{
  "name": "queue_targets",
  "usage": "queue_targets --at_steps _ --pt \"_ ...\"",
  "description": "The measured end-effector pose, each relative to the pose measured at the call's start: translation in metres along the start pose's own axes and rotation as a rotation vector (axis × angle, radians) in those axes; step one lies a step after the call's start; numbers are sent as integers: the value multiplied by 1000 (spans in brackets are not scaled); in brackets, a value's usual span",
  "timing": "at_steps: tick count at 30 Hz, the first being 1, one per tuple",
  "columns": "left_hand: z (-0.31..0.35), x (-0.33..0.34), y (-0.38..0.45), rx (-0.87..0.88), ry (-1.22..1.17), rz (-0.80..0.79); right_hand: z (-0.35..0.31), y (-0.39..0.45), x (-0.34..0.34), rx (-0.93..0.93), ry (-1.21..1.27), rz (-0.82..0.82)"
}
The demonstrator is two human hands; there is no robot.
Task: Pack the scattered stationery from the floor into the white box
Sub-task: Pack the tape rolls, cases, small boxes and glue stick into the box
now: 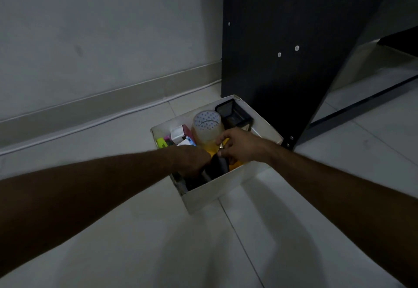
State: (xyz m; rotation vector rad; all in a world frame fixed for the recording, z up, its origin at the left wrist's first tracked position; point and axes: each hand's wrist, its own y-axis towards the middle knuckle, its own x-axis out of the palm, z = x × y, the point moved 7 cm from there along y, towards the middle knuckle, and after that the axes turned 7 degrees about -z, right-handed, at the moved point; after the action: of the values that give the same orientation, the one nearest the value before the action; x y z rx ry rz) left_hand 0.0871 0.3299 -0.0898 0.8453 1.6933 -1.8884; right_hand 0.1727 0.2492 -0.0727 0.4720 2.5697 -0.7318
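Note:
The white box (217, 191) stands on the tiled floor beside a black furniture panel. Inside it I see a big roll of clear tape (207, 127), a black mesh holder (233, 114), a small white and pink carton (179, 133), a green-yellow item (161, 142) and something orange-yellow (237, 165). Both my hands reach into the box. My left hand (192, 159) curls down over a dark object (218, 165) at the near side. My right hand (237, 145) has its fingers curled at the top of that same dark object, just below the tape roll. The dark object is too shadowed to identify.
A tall black panel (282, 50) rises directly behind the box on the right. A grey wall and skirting (90, 104) with a thin white cable run along the left. Pale floor tiles (158, 242) spread in front of the box.

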Motion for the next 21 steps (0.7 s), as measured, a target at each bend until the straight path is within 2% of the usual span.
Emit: queue_targets --at_steps 3,8,12,16,21 --pt "-1 3 -3 50 81 -88 0 4 2 5 13 -61" --pt "-12 5 -6 41 103 -118 -5 14 18 14 45 -157" --pt "-19 -4 -18 -78 -24 -200 -13 18 25 22 102 -169" --pt "-43 -8 -34 -153 -218 -158 -19 21 31 15 188 -222" --pt "-51 -7 -43 -178 -298 -119 -25 36 61 -29 31 -246"
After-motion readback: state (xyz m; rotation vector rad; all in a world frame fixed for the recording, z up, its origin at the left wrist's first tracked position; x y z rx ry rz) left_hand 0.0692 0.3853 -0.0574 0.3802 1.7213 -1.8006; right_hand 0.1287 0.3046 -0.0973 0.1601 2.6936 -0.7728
